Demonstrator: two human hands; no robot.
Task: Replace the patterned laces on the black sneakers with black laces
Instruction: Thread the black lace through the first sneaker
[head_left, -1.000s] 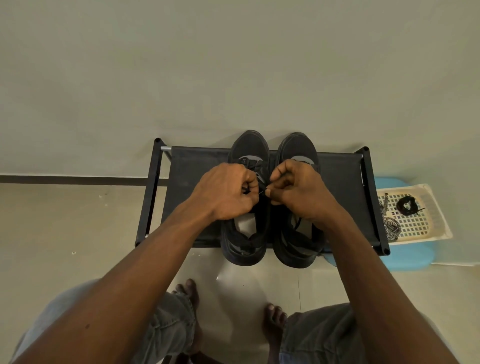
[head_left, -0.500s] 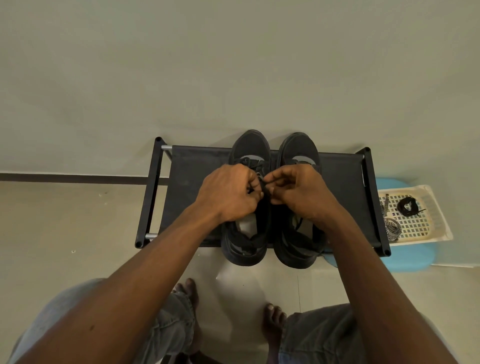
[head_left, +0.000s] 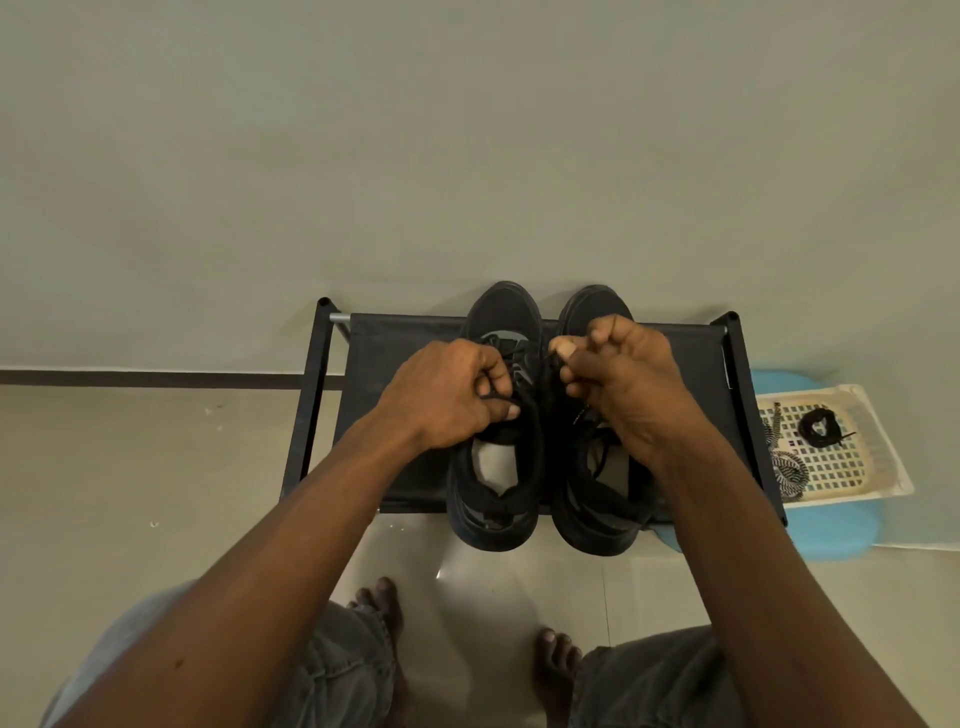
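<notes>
**Operator:** Where's the lace?

**Describer:** Your left hand (head_left: 447, 400) is curled tight, pinching a black lace (head_left: 497, 397) over the left sneaker (head_left: 498, 499), whose toe points away from you. The lace seems to run rightward to your right hand (head_left: 623, 384), which pinches it near the tip.

**Operator:** Anything hidden?

**Describer:** The eyelets: black on black, under your knuckles. A coiled lace (head_left: 818, 428) lies in the basket (head_left: 883, 467), well apart.

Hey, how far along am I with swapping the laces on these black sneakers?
Done: the patterned laces lie in the basket, off the shoes. In hand: the left hand and right hand both hold a black lace at the left sneaker. Left: finishing that lacing. The right sneaker shows loose black strands, its state unclear. A coiled black lace sits unused in the basket.
</notes>
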